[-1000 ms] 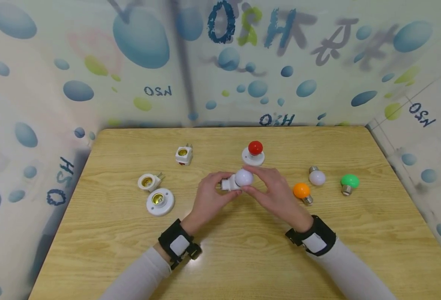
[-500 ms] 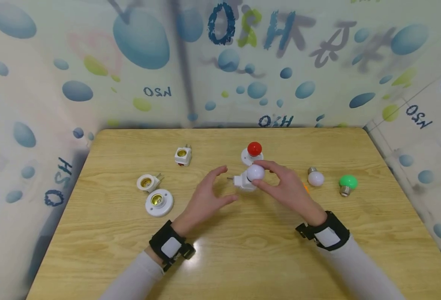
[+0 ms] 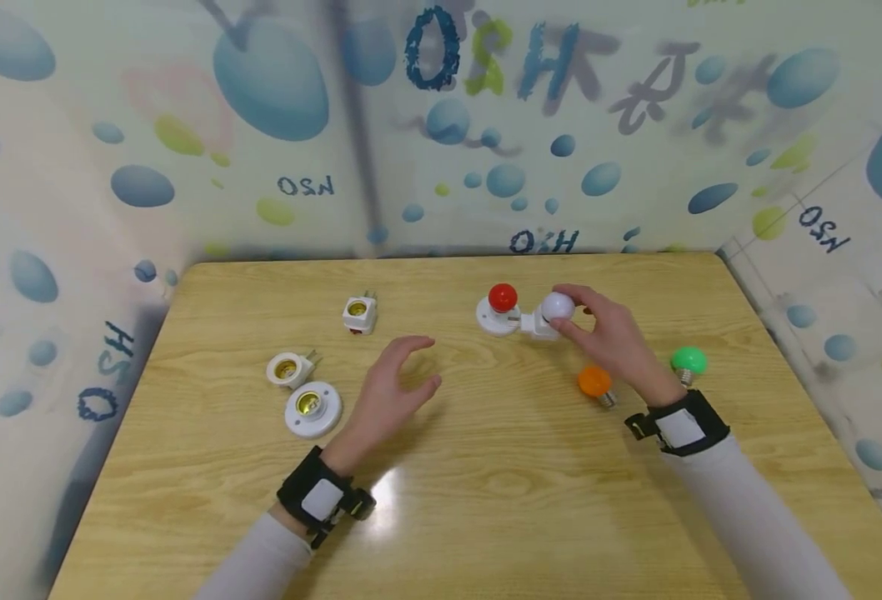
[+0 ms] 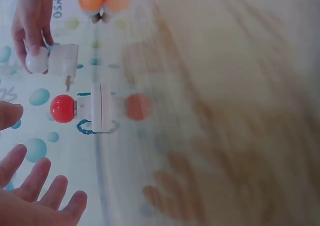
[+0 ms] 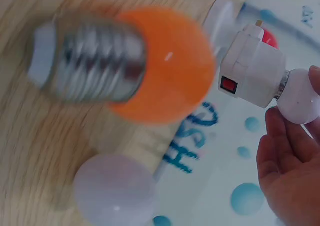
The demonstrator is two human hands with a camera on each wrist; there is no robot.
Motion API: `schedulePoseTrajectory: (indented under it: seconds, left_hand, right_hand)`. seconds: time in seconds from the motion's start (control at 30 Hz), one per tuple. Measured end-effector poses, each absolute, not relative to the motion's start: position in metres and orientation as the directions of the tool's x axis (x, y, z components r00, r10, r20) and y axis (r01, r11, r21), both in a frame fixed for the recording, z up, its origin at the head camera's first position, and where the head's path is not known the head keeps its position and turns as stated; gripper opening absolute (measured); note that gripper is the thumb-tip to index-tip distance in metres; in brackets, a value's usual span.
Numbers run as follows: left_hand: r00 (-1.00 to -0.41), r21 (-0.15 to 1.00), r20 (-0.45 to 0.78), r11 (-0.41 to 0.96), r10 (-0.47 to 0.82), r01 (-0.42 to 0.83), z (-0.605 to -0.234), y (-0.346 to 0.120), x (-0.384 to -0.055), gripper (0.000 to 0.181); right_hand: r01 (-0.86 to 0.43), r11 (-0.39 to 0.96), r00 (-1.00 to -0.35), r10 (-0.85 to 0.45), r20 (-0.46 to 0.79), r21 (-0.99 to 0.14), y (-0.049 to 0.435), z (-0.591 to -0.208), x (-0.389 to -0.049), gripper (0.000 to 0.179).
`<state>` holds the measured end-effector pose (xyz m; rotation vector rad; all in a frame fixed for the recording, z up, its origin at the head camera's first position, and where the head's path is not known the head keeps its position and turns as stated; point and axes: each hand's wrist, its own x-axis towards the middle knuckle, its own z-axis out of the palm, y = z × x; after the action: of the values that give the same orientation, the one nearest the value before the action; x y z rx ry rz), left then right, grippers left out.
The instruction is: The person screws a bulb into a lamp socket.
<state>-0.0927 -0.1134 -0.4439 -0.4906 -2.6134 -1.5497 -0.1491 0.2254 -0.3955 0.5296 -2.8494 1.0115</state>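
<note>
My right hand pinches a white light bulb between thumb and fingers. The bulb is fitted in a white plug-in lamp socket, which has a red switch and prongs pointing left. In the left wrist view this pair hangs above the table, near a red bulb seated in a round white lamp base. Held over the middle of the table, my left hand has its thumb and fingers spread around nothing. An orange bulb lies just in front of my right hand.
To the left are a square plug-in socket, a round-faced plug-in socket and a round lamp base. A green bulb lies at right. Another white bulb shows only in the right wrist view. A patterned wall backs the table.
One second ago both hands held the bulb and socket. The left hand has let go and drawn back left; the right hand has carried them right and toward the back, beside the red bulb.
</note>
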Motion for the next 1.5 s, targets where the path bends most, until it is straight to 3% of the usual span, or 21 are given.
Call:
schedulePoseTrajectory:
  seconds: [0.43, 0.9, 1.23, 1.5]
  left_hand:
    - [-0.950, 0.841, 0.206, 0.454, 0.234, 0.294, -0.445, -0.119, -0.090, 0.048]
    - [-0.956, 0.855, 0.170, 0.447, 0.238, 0.263, -0.445, -0.119, -0.089, 0.047]
    - [-0.958, 0.855, 0.162, 0.452, 0.237, 0.256, -0.444, -0.119, -0.089, 0.047]
    - [-0.956, 0.845, 0.186, 0.459, 0.229, 0.274, -0.444, -0.119, -0.090, 0.048]
  right_hand:
    - [-0.193, 0.751, -0.975, -0.221, 0.036, -0.632, 0.246, -0.406, -0.178, 0.055]
    - [-0.160, 0.761, -0.973, -0.228, -0.030, -0.629, 0.248, -0.410, -0.186, 0.059]
    - [-0.175, 0.754, -0.968, -0.248, -0.027, -0.633, 0.250, -0.412, -0.187, 0.067]
    - [-0.206, 0.722, -0.976, -0.201, 0.085, -0.661, 0.255, -0.411, -0.165, 0.066]
